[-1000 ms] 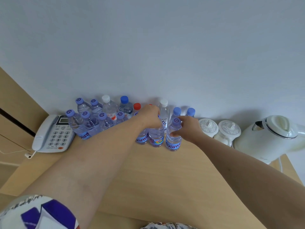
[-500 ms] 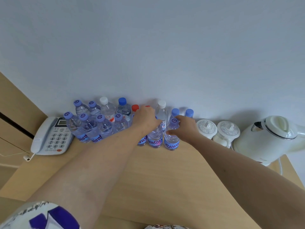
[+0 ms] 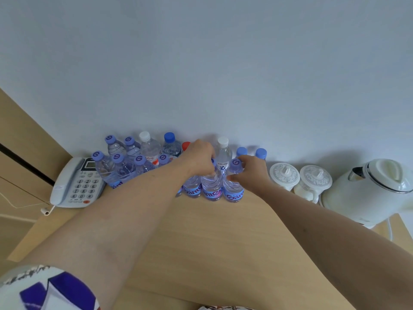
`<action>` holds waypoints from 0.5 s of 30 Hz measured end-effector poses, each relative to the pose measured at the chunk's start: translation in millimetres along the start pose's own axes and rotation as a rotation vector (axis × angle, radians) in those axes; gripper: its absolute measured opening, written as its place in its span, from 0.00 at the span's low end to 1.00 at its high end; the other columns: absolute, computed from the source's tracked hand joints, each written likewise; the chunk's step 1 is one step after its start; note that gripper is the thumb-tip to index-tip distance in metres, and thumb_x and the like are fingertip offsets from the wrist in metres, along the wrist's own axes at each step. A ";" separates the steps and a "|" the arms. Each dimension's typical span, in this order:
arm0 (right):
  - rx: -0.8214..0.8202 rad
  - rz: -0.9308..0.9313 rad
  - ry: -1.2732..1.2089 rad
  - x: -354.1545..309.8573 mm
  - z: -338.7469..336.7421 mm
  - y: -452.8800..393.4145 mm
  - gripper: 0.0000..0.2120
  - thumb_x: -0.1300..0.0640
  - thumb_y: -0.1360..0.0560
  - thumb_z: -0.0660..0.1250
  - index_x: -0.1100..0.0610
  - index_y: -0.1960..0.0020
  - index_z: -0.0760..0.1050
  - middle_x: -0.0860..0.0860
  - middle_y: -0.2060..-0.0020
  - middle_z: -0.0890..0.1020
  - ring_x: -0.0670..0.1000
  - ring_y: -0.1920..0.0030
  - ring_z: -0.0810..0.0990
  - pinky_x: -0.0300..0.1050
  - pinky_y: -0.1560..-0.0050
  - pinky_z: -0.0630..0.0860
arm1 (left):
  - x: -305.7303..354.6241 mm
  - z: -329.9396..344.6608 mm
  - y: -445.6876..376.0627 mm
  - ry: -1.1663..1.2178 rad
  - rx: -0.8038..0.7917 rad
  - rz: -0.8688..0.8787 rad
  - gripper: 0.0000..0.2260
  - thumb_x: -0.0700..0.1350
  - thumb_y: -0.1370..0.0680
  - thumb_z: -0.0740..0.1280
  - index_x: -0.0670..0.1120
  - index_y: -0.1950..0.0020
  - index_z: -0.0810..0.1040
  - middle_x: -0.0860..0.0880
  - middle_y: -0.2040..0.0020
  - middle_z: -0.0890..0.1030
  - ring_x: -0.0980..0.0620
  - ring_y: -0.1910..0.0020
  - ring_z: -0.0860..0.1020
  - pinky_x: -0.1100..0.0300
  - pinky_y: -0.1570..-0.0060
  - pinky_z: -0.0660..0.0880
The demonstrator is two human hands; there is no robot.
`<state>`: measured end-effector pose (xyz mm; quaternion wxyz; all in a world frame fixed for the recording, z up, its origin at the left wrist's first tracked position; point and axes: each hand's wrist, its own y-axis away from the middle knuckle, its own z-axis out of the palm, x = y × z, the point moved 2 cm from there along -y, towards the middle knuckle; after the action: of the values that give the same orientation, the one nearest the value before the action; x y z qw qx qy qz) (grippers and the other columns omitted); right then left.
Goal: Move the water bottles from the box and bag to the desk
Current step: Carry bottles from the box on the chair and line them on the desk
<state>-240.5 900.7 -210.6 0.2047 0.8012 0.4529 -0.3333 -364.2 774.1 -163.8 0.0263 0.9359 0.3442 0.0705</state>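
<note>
Head view, single entry. A light wooden desk [image 3: 201,242] is shown running to a pale wall.

Water bottles: a cluster of clear bottles [image 3: 125,162] is stood upright at centre left of the frame, against the wall, mostly purple-capped, with white, blue and red caps among them. All are on the desk. No box or bag is shown.

Front row, centre of the frame: three blue-labelled bottles are set side by side, touching or nearly so.

Left hand [image 3: 199,161]: closed over the top of the middle front bottle [image 3: 212,186], whose cap is hidden beneath the fingers. The bottle's base appears to be resting on the desk.

Right hand [image 3: 252,175]: curled around the neck and shoulder of the right front bottle [image 3: 233,189], just under its purple cap; the thumb is seen on the near side. This base, too, appears to be down.

Other items: a white desk telephone [image 3: 76,184] at the left edge of the cluster; two lidded white ceramic cups [image 3: 285,176] and a white electric kettle [image 3: 371,189] to the right.

Risks, as judged: the rows are tightly packed, so a neighbouring bottle could be toppled if either hand is withdrawn sideways rather than upward. The tall white-capped bottle [image 3: 223,153] behind could be knocked by the knuckles. The lidded cups are near the right wrist and could be struck.
</note>
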 end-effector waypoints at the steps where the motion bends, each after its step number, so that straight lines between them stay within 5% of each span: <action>1: 0.003 0.002 -0.012 0.6 0.1 0.4 0.12 0.57 0.35 0.77 0.55 0.55 0.77 0.48 0.65 0.78 0.48 0.64 0.74 0.37 0.66 0.67 | -0.4 0.5 -0.6 0.001 0.003 0.000 0.07 0.43 0.31 0.72 0.40 0.59 0.82 0.47 0.66 0.72 0.51 0.68 0.65 0.59 0.66 0.64; 15: 0.031 0.058 -0.058 3.2 0.8 2.0 0.12 0.56 0.36 0.77 0.55 0.56 0.78 0.47 0.68 0.78 0.46 0.65 0.74 0.39 0.67 0.67 | 4.6 -1.7 4.9 0.024 0.041 -0.106 0.19 0.52 0.35 0.77 0.46 0.70 0.68 0.49 0.74 0.68 0.50 0.72 0.65 0.57 0.70 0.64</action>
<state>-238.0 901.0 -213.4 0.2148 0.8070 0.4185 -0.3571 -357.8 773.4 -161.1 0.0066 0.9157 0.3951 0.0733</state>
